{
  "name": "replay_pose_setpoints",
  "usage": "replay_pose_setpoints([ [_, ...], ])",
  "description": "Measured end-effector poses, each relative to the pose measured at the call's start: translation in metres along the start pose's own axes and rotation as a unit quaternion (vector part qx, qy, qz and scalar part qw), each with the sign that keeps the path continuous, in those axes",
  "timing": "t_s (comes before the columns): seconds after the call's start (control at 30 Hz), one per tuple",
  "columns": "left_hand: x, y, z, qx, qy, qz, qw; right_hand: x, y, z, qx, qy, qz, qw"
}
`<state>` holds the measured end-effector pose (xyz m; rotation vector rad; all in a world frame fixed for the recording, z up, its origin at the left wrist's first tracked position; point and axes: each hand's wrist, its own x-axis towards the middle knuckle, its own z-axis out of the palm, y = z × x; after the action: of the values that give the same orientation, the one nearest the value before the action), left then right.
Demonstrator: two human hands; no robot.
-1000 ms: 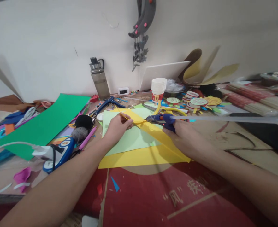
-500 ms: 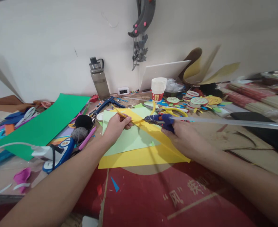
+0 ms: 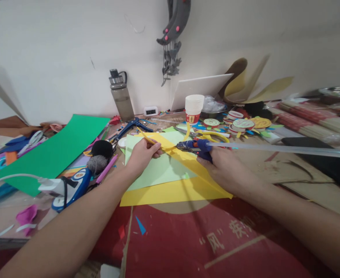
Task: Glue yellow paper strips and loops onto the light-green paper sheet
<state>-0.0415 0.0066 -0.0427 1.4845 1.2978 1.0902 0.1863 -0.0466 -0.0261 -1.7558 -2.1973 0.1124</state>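
My left hand (image 3: pixel 142 154) is closed in a pinch on a thin yellow paper strip (image 3: pixel 158 142) that curls up toward the middle. My right hand (image 3: pixel 224 168) grips a blue hot glue gun (image 3: pixel 194 146), its nozzle pointing left and touching the strip. A long clear glue stick (image 3: pixel 279 149) pokes out of the gun's back to the right. Under both hands lie a pale green sheet (image 3: pixel 161 170) and a yellow sheet (image 3: pixel 175 191) on the red table cover (image 3: pixel 204 235).
A big green sheet (image 3: pixel 54 152) lies at left beside a second blue glue gun (image 3: pixel 71 187) with a white cord. Behind stand a grey water bottle (image 3: pixel 121 96), a paper cup stack (image 3: pixel 194 108), round paper badges (image 3: pixel 242 124) and bundled sticks (image 3: pixel 311 121).
My left hand lifted the strip's end a little between the earliest frame and now. The glue gun has barely shifted left; nothing else has moved.
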Motion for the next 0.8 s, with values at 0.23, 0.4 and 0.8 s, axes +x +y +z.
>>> replay_pose_setpoints([
  [0.23,-0.002,0.002,0.001,0.011,0.003,0.008,1.000,-0.001,-0.006,-0.003,-0.009,-0.017,0.008,1.000],
  [0.4,-0.001,0.000,0.000,0.013,-0.002,0.008,1.000,0.000,-0.004,-0.001,-0.013,-0.014,0.008,1.000],
  [0.8,0.003,-0.009,-0.001,0.005,-0.003,0.021,1.000,0.000,0.000,0.000,0.011,0.008,-0.004,1.000],
])
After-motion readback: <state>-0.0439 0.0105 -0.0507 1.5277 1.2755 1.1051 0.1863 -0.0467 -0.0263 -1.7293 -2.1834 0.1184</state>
